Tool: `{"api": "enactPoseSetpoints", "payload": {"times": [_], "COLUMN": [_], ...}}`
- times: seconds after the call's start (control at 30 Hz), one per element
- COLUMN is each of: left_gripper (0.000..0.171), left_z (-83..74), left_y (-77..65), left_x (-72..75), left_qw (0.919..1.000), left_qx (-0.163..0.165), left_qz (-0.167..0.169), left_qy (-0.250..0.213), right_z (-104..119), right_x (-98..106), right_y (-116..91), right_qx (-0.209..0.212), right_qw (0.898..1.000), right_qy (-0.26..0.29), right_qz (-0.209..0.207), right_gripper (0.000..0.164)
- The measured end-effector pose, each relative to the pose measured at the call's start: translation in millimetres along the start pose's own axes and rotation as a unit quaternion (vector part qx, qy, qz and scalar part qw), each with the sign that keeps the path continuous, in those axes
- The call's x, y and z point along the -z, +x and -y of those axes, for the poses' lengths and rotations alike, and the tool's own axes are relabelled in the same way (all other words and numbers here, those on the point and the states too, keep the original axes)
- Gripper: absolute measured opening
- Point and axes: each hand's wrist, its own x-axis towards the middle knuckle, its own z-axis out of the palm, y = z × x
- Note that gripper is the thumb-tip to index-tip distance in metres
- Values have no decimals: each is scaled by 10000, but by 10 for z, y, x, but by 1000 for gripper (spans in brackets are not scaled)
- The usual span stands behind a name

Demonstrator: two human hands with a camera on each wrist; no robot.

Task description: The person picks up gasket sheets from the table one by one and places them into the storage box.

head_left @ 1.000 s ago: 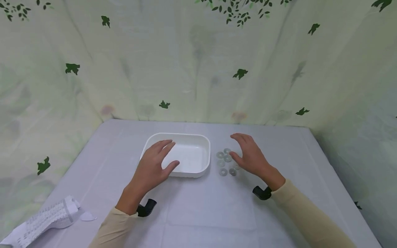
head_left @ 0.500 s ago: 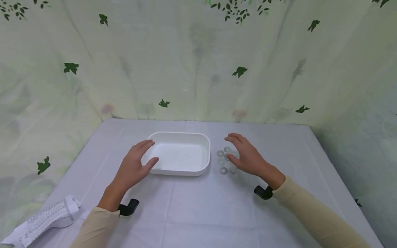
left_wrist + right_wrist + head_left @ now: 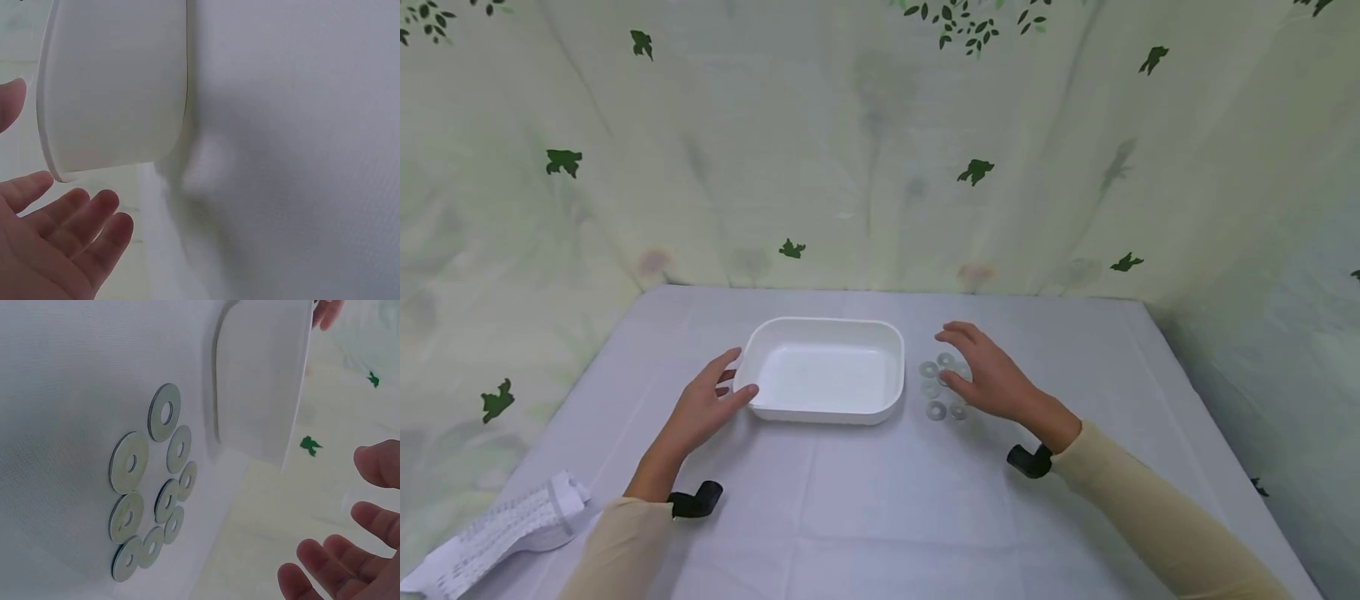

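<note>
A white rectangular tray (image 3: pixel 827 375) with rounded corners sits on the table. My left hand (image 3: pixel 700 410) is at its left end, thumb near the front left corner and fingers spread along the left side. In the left wrist view the fingertips of that hand (image 3: pixel 69 240) lie close to the tray's rim (image 3: pixel 45 134); whether they touch it I cannot tell. Several flat metal washers (image 3: pixel 929 388) lie right of the tray. Above them hovers my right hand (image 3: pixel 1003 383), fingers relaxed and holding nothing. The right wrist view shows the washers (image 3: pixel 119 465) lying flat, apart from that hand (image 3: pixel 359 575).
A white cloth covers the table (image 3: pixel 910 517). At the front left lies a crumpled printed sheet (image 3: pixel 512 529). A pale curtain (image 3: pixel 850 150) with leaf and bird shapes hangs behind the table and along its sides.
My left hand has moved left from over the tray to its left end. My right hand has shifted slightly left over the washers. The tray and washers stay put.
</note>
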Motion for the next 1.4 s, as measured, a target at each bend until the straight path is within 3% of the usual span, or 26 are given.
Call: {"api": "enactPoseSetpoints", "payload": {"times": [0.57,0.97,1.4], "left_gripper": [73,80,85], "left_z": [35,112,158], "left_y": [-49,16,7], "left_x": [-91,-116,-137], "left_qw": [9990,9953,9933], "left_qx": [179,78,-33], "left_qz": [-13,208,249], "left_qy": [-406,-942,-1126], "right_z": [-40,-262,-534], "right_x": [18,16,60], "right_y": [16,-4,-20], "right_qx": [-248,-790,-1295], "right_qw": [9992,9930,9808], "right_qy": [273,771,1132], "right_qz": [126,414,920], "right_gripper": [53,50,40]}}
